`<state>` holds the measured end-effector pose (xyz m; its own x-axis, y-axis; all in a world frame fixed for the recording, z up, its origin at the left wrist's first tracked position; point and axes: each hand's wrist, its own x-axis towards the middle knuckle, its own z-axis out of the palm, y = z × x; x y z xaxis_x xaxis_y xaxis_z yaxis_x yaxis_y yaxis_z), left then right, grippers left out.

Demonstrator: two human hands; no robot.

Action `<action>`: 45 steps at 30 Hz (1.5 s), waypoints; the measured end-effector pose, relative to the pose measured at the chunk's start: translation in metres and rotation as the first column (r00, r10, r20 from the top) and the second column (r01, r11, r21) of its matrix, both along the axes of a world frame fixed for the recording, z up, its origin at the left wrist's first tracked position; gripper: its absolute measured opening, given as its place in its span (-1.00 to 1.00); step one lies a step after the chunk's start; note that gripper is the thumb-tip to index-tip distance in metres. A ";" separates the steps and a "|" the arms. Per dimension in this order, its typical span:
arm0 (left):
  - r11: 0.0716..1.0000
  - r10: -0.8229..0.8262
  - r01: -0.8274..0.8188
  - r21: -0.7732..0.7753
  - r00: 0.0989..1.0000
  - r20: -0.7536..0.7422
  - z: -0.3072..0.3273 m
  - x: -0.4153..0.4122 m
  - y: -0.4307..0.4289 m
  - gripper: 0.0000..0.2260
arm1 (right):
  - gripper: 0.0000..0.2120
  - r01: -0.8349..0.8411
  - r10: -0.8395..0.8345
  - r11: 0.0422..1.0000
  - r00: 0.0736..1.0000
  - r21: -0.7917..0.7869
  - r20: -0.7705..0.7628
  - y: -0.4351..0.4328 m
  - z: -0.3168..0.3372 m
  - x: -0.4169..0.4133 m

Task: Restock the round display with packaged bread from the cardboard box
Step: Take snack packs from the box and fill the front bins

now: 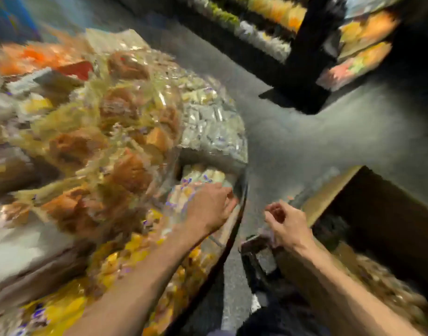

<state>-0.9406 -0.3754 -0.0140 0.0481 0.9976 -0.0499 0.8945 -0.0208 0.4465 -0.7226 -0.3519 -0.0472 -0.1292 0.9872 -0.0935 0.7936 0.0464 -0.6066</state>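
**A:** Head view, and it is blurring badly. Where is the bread sitting?

**B:** Most of it is lying piled on the display (214,270), filling the left half: brown buns (125,170) in clear bags up the middle, yellow bags (125,260) along the near edge, and pale packs (208,122) at the far side. More bread (389,287) is showing inside the box (329,202) at lower right.

**A:** What is the left hand (208,204) doing?

**B:** It is lying palm-down on a pack (184,197) just inside the display's dark rim, with the fingers bending over the pack's far edge. I cannot tell whether it is gripping the pack or only pressing on it.

**A:** And the right hand (284,223)?

**B:** It is hanging between the display and the box, over the box's near edge, with the fingers curling loosely inward. Nothing is showing in it.

**A:** Anything beyond them?

**B:** Grey floor (293,141) is running between the display and the box, and dark shelves (268,32) of blurred goods are standing across the top.
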 end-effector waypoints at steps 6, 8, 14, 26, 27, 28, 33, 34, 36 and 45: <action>0.860 -0.390 0.417 -0.295 0.909 0.149 -0.088 0.252 0.086 -0.84 | -0.88 0.471 -0.419 0.844 0.877 -0.256 0.234 0.007 -0.092 0.250; 0.777 -0.464 0.476 -0.412 0.875 0.138 -0.124 0.312 0.096 -0.80 | -0.84 0.538 -0.447 0.746 0.842 -0.394 0.303 0.002 -0.130 0.303; 0.625 -0.355 0.330 -0.707 0.927 0.120 -0.231 0.416 0.145 -0.61 | -0.68 0.589 -0.509 0.527 0.796 -0.612 0.327 0.005 -0.230 0.394; 0.850 -0.083 0.064 -0.523 0.996 -0.012 -0.364 0.475 0.264 -0.11 | -0.65 0.435 -0.387 0.757 0.900 -0.488 0.202 0.208 -0.321 0.412; 0.838 -0.045 0.037 -0.545 0.999 -0.002 -0.372 0.477 0.266 -0.09 | -0.72 0.385 -0.306 0.773 0.922 -0.505 0.236 0.217 -0.327 0.412; 0.828 -0.017 0.006 -0.561 1.000 -0.015 -0.379 0.477 0.266 -0.08 | -0.77 0.324 -0.214 0.779 0.942 -0.537 0.257 0.222 -0.332 0.412; 0.780 -0.008 -0.051 -0.624 0.996 -0.091 -0.391 0.467 0.247 -0.04 | -0.65 0.093 0.153 0.752 0.938 -0.652 0.310 0.225 -0.344 0.414; 0.763 -0.030 -0.048 -0.645 0.993 -0.110 -0.393 0.464 0.242 -0.04 | -0.55 0.070 0.197 0.749 0.926 -0.659 0.323 0.223 -0.345 0.414; 0.720 -0.109 -0.001 -0.694 0.987 -0.114 -0.392 0.461 0.233 0.02 | -0.31 0.030 0.279 0.755 0.889 -0.654 0.364 0.216 -0.348 0.414; 0.511 0.105 0.070 -0.857 0.984 0.143 -0.378 0.443 0.192 -0.32 | -0.02 -0.029 0.228 0.818 0.933 -0.575 0.277 0.133 -0.361 0.431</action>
